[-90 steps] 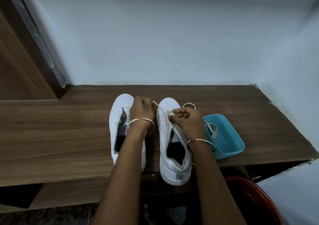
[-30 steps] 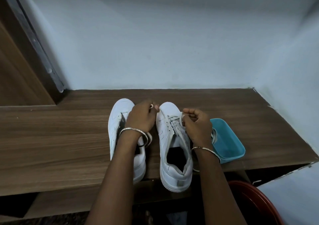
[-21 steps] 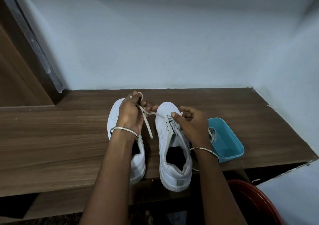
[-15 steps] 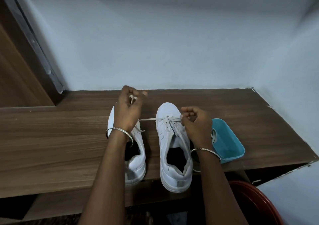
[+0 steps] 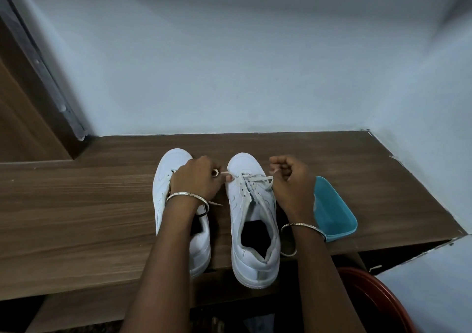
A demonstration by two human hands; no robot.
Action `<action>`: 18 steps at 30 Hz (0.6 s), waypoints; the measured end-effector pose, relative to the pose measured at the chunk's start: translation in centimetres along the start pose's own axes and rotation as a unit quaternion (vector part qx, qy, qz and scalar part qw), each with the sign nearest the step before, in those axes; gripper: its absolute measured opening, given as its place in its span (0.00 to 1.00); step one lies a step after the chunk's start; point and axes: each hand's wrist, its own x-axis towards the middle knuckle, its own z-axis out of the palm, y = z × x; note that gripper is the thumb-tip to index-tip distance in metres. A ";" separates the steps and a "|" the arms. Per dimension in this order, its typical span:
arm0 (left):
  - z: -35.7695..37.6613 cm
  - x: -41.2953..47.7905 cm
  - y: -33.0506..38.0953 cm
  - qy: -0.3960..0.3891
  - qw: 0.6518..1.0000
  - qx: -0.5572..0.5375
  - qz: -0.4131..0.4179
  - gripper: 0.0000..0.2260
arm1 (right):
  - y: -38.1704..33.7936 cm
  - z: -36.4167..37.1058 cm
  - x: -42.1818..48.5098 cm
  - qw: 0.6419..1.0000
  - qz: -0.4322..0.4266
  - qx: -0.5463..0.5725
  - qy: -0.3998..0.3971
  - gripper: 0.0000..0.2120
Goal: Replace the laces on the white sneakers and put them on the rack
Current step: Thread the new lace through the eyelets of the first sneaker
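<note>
Lacing the right-hand sneaker (image 5: 251, 233) at lower centre, on the counter (image 5: 76, 217).
Our left grip (image 5: 196, 176) and right grip (image 5: 291, 183) each pinch an end of the lace (image 5: 256, 178); the left has dropped from its raised pull a moment earlier. Next, we judge: even the ends, cross upward.

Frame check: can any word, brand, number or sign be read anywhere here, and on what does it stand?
No readable text in this frame.
Laced sneaker: the grey patch at the heel shows no lettering that can be made out.
Other sneaker: no brand or mark shows.
Teal tub: no label shows.
</note>
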 end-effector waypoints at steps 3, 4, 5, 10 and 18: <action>-0.2 0.5 -0.5 0.017 0.982 -0.189 -0.003 0.10 | 0.3 0.0 0.0 1.000 -0.007 -0.020 0.000 0.12; -0.3 0.8 -0.6 0.027 0.963 -0.267 -0.018 0.10 | 0.4 -0.1 0.1 1.000 -0.005 -0.023 0.002 0.12; -0.4 1.0 -0.6 0.039 0.939 -0.341 -0.035 0.11 | 0.4 -0.2 0.1 1.000 0.003 -0.026 -0.002 0.13; -2.0 1.2 -0.1 0.041 0.771 -0.633 -0.056 0.14 | 0.5 -0.4 0.2 0.992 0.008 -0.103 -0.068 0.11; -1.4 0.7 1.0 0.049 0.785 -0.615 -0.059 0.16 | 0.3 -0.2 0.2 0.980 -0.032 -0.121 -0.157 0.02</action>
